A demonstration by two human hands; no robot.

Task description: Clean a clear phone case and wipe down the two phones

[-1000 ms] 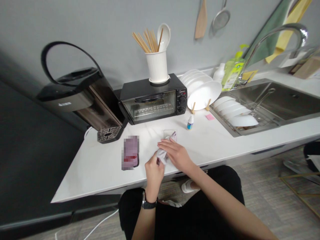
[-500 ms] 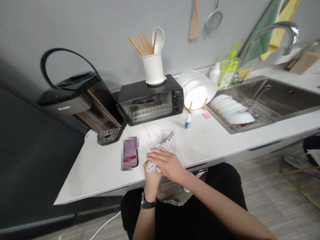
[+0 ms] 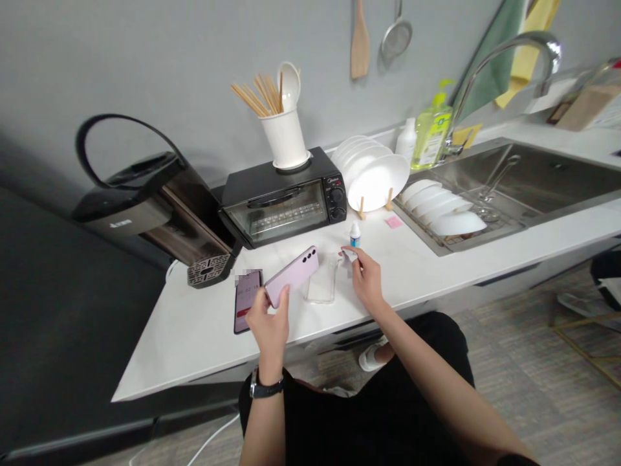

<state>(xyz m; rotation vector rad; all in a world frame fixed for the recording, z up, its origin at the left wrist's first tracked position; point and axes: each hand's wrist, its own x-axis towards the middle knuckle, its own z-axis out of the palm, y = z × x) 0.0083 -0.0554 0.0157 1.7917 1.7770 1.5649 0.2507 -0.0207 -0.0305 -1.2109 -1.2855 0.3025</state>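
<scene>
My left hand [image 3: 270, 323] grips a pale pink phone [image 3: 293, 274] by its lower end, its back with three camera lenses turned up. To the right, my right hand [image 3: 367, 279] pinches a crumpled white tissue [image 3: 348, 256] just above the counter. Between the hands a clear phone case [image 3: 321, 282] lies flat on the worktop. A small white bottle with a blue label [image 3: 356, 237] stands just beyond my right fingertips. Beside my left hand, a second phone [image 3: 246, 299] lies face up, its screen lit and partly blurred.
Along the wall stand a black water dispenser [image 3: 165, 213], a toaster oven [image 3: 286, 200] with a chopstick holder [image 3: 286, 139] on top, and a rack of white plates [image 3: 381, 181]. A pink sticky note [image 3: 394, 222] lies near the sink [image 3: 548, 213], which holds several bowls [image 3: 451, 223].
My hands have come apart. The left has lifted the pink phone and tilted it leftward, while the right has moved right with the tissue. The clear case is now uncovered.
</scene>
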